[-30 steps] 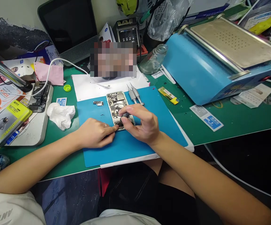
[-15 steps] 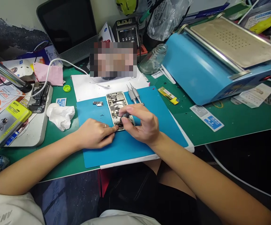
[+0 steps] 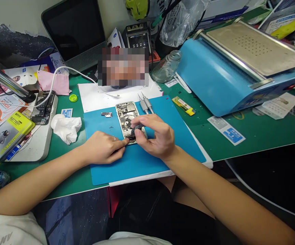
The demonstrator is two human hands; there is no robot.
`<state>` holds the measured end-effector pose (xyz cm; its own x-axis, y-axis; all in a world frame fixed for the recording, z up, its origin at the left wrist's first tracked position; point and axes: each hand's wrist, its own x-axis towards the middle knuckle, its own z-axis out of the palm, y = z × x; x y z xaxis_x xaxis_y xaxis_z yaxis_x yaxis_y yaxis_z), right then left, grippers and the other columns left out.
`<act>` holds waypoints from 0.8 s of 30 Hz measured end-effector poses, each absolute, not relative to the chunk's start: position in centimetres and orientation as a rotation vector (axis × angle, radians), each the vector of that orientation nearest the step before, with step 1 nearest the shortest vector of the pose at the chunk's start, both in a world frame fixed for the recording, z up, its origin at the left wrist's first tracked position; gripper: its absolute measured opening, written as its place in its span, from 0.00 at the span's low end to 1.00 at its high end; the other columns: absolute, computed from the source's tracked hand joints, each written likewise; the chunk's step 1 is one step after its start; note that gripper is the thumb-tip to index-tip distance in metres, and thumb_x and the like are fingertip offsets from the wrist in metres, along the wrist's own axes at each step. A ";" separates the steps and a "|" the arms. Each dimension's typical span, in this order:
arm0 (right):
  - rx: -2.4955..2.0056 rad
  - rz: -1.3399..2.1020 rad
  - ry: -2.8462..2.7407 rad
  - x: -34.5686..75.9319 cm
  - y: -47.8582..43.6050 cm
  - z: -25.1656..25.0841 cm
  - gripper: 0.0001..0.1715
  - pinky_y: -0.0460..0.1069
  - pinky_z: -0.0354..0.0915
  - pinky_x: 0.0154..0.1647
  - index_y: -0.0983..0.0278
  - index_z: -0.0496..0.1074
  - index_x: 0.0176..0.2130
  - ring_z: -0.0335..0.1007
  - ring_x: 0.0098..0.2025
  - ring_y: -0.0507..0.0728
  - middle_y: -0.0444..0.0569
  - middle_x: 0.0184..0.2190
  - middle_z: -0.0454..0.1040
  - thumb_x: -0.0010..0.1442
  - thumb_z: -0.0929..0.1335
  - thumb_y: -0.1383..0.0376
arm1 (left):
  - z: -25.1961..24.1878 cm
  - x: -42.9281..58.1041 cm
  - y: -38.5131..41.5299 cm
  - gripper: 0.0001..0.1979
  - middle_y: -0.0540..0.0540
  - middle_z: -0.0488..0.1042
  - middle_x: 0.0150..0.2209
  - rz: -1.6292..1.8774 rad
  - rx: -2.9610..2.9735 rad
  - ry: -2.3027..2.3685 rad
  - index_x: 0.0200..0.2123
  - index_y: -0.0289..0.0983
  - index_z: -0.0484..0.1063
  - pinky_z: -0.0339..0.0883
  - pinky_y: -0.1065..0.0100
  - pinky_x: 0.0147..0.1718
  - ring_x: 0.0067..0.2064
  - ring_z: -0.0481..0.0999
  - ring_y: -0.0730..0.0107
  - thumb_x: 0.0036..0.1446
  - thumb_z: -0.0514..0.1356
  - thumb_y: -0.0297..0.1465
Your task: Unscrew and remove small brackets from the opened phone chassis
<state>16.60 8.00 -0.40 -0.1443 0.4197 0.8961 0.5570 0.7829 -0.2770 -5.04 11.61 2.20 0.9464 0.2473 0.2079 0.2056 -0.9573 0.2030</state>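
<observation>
An opened smartphone lies on a blue mat, its inner boards and parts bare. My left hand wears a ring; its stretched finger presses the phone's lower left end while other fingers are folded. My right hand is curled above the phone's lower right part. Its thumb and fingers pinch a short dark screwdriver, whose tip is hidden. Left of the phone sits a small metal-and-black phone part. Just beyond my right hand lie two grey pointed tools.
A blue machine with a metal plate fills the right back. A glass jar, white cable, crumpled tissue and green cap surround the mat. At left are another opened phone and a yellow battery box.
The view has shifted slightly. The screwdriver leans a little more to the right in my right hand. My left hand keeps its finger on the phone.
</observation>
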 end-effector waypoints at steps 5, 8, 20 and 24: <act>-0.776 -0.159 -1.790 16.7 8.0 -0.2 0.31 0.52 0.81 0.38 0.60 0.62 0.60 0.81 0.41 0.57 0.51 0.40 0.80 0.61 0.73 0.70 | 2.2 -5.1 11.6 0.15 0.51 0.79 0.26 0.328 2.938 0.362 0.51 0.36 0.77 0.56 0.66 0.21 0.24 0.77 0.73 0.70 0.52 0.32; -0.793 -0.155 -1.773 16.7 8.0 -0.3 0.31 0.51 0.81 0.38 0.59 0.62 0.60 0.81 0.41 0.56 0.50 0.40 0.80 0.62 0.71 0.73 | 2.1 -5.1 11.6 0.16 0.51 0.79 0.26 0.361 2.939 0.346 0.51 0.35 0.76 0.55 0.66 0.21 0.24 0.76 0.72 0.70 0.52 0.32; -0.766 -0.127 -1.769 16.7 7.9 -0.4 0.36 0.51 0.81 0.37 0.59 0.62 0.63 0.81 0.42 0.58 0.52 0.43 0.81 0.60 0.72 0.75 | 2.1 -5.1 11.6 0.16 0.49 0.79 0.26 0.348 2.934 0.347 0.51 0.35 0.76 0.56 0.68 0.21 0.24 0.76 0.72 0.70 0.51 0.32; -0.772 -0.068 -1.751 16.8 7.8 -0.3 0.38 0.51 0.80 0.33 0.58 0.61 0.64 0.80 0.41 0.58 0.52 0.44 0.80 0.58 0.69 0.77 | 2.1 -5.1 11.6 0.16 0.49 0.79 0.26 0.351 2.932 0.340 0.52 0.35 0.76 0.57 0.67 0.21 0.24 0.77 0.72 0.71 0.51 0.32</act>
<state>16.78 7.77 -0.26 -0.1200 0.4596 0.8800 0.5260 0.7812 -0.3363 -5.12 11.58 2.06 0.9463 0.2439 0.2122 0.2041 -0.9598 0.1928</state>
